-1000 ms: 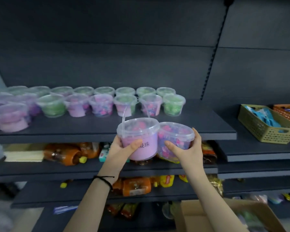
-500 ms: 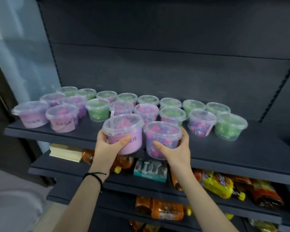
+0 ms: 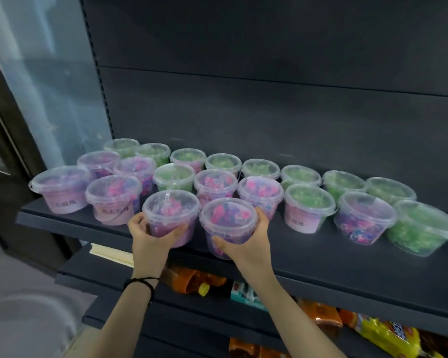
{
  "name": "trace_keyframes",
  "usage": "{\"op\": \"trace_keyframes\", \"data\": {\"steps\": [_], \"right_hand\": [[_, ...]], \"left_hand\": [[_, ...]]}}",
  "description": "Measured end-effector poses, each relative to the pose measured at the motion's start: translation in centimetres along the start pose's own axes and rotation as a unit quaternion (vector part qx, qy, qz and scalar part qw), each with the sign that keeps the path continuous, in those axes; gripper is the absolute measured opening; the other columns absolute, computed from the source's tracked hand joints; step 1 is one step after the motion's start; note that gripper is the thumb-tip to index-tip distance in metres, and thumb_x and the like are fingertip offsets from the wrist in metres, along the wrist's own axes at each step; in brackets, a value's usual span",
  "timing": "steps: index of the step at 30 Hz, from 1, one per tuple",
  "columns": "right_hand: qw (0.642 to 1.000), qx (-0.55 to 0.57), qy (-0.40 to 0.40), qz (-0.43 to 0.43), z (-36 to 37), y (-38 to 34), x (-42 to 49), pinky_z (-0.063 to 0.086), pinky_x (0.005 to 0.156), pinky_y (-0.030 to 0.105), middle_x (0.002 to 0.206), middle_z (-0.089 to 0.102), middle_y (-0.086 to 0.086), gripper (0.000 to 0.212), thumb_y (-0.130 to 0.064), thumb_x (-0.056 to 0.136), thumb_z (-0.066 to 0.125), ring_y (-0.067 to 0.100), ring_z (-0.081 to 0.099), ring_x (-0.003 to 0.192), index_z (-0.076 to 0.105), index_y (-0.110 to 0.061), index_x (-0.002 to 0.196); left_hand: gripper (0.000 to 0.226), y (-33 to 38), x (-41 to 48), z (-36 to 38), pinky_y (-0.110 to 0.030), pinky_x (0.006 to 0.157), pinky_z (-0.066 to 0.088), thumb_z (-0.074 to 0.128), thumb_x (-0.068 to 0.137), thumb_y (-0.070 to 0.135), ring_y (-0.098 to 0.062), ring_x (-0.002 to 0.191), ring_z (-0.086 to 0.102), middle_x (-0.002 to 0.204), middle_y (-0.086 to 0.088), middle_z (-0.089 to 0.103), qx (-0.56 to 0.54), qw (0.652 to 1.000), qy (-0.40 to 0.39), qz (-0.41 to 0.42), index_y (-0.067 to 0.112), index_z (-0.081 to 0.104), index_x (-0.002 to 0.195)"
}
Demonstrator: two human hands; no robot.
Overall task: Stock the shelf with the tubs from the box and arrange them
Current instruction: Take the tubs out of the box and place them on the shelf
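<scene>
My left hand grips a clear lidded tub with a purple label, thumb across its front. My right hand grips a second clear tub filled with pink and purple pieces. Both tubs sit side by side over the front part of the dark shelf; whether they touch it is unclear. Behind them stand several tubs in rows: purple and pink ones at the left and middle, green ones along the back and right. The box is out of view.
A lower shelf holds orange bottles and yellow packets. A glass panel stands at the left. The shelf front to the right of my right hand is bare.
Both hands carried the two tubs left along the shelf and forward over its front edge. The view swung left and closer, and the box and baskets dropped out of sight.
</scene>
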State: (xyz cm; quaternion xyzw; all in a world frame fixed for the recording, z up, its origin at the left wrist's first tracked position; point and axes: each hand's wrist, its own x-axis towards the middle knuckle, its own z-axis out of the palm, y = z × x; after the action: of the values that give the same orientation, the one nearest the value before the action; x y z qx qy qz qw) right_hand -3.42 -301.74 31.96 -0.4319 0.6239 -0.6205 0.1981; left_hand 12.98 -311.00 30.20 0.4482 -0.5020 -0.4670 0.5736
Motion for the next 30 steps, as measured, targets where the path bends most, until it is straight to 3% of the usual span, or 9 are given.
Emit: {"op": "trace_keyframes", "data": {"steps": [3, 6, 11, 16, 21, 23, 26, 30], "right_hand": [[1.0, -0.002, -0.014, -0.001, 1.6, -0.2, 0.2, 0.042, 0.085, 0.003, 0.117, 0.045, -0.029, 0.095, -0.023, 0.055, 0.093, -0.017, 0.047, 0.107, 0.029, -0.047, 0.12], [1.0, -0.02, -0.017, 0.01, 3.3, -0.5, 0.4, 0.044, 0.091, 0.011, 0.118, 0.047, -0.025, 0.096, -0.026, 0.056, 0.092, -0.007, 0.05, 0.109, 0.026, -0.04, 0.125], [0.998, -0.053, 0.006, 0.027, 5.4, -0.8, 0.6, 0.046, 0.104, 0.037, 0.13, 0.049, -0.01, 0.104, -0.037, 0.054, 0.09, 0.008, 0.05, 0.121, 0.026, -0.032, 0.136], [0.996, -0.07, 0.044, 0.035, 6.9, -1.0, 0.1, 0.042, 0.107, 0.038, 0.134, 0.046, -0.007, 0.112, -0.041, 0.052, 0.089, 0.009, 0.047, 0.125, 0.024, -0.023, 0.141], [0.995, -0.065, 0.045, 0.067, 7.2, -1.5, -0.3, 0.03, 0.116, 0.039, 0.153, 0.03, -0.002, 0.13, -0.037, 0.057, 0.09, 0.012, 0.032, 0.139, 0.003, -0.019, 0.153], [0.995, -0.061, 0.031, 0.073, 6.5, -1.6, -1.0, 0.029, 0.116, 0.034, 0.154, 0.028, -0.005, 0.125, -0.032, 0.064, 0.088, 0.01, 0.03, 0.14, 0.002, -0.018, 0.153], [0.995, -0.062, 0.031, 0.066, 4.9, -1.5, -2.8, 0.035, 0.107, 0.026, 0.138, 0.038, -0.011, 0.103, -0.027, 0.072, 0.084, 0.007, 0.039, 0.129, 0.016, -0.022, 0.15], [0.993, -0.073, 0.074, 0.063, 1.7, -1.2, -5.2, 0.041, 0.098, 0.025, 0.135, 0.044, -0.007, 0.08, -0.03, 0.078, 0.078, 0.01, 0.047, 0.12, 0.032, -0.024, 0.143]], "left_hand": [[0.069, -0.5, 1.5, -1.0, -0.029, 0.09, 0.046, 0.088, 0.062, 0.026, -0.016, 0.112, 0.053, 0.119, 0.005, 0.055, 0.057, 0.998, 0.008, 0.026, 0.025, 0.044, 0.116], [0.071, -0.5, 3.0, -2.2, -0.04, 0.092, 0.051, 0.086, 0.054, 0.049, -0.019, 0.111, 0.057, 0.116, 0.005, 0.062, 0.116, 0.992, 0.005, 0.057, 0.028, 0.057, 0.116], [0.082, 0.0, 4.0, -3.9, -0.03, 0.099, 0.043, 0.088, 0.06, 0.024, -0.015, 0.119, 0.052, 0.128, 0.003, 0.055, 0.065, 0.998, -0.006, 0.022, 0.02, 0.044, 0.129], [0.066, 0.0, 4.6, -5.1, -0.03, 0.098, 0.044, 0.083, 0.068, 0.025, -0.014, 0.113, 0.054, 0.12, 0.008, 0.055, 0.081, 0.995, -0.037, 0.046, 0.021, 0.05, 0.126], [0.057, 0.1, 4.4, -5.3, -0.029, 0.097, 0.043, 0.078, 0.075, 0.025, -0.012, 0.112, 0.053, 0.121, 0.008, 0.056, 0.081, 0.993, -0.064, 0.053, 0.022, 0.053, 0.126], [0.056, 0.2, 3.8, -5.5, -0.027, 0.095, 0.043, 0.077, 0.077, 0.023, -0.012, 0.112, 0.052, 0.121, 0.006, 0.054, 0.078, 0.994, -0.059, 0.049, 0.017, 0.051, 0.127], [0.052, -0.1, 2.1, -5.9, -0.025, 0.088, 0.047, 0.074, 0.08, 0.02, -0.017, 0.11, 0.053, 0.126, -0.006, 0.052, 0.057, 0.997, -0.023, 0.039, 0.008, 0.049, 0.124], [0.033, 0.6, -1.6, -4.3, -0.016, 0.073, 0.042, 0.071, 0.082, 0.02, -0.021, 0.099, 0.06, 0.111, -0.008, 0.06, 0.045, 0.996, -0.048, 0.055, 0.017, 0.054, 0.11]]}}
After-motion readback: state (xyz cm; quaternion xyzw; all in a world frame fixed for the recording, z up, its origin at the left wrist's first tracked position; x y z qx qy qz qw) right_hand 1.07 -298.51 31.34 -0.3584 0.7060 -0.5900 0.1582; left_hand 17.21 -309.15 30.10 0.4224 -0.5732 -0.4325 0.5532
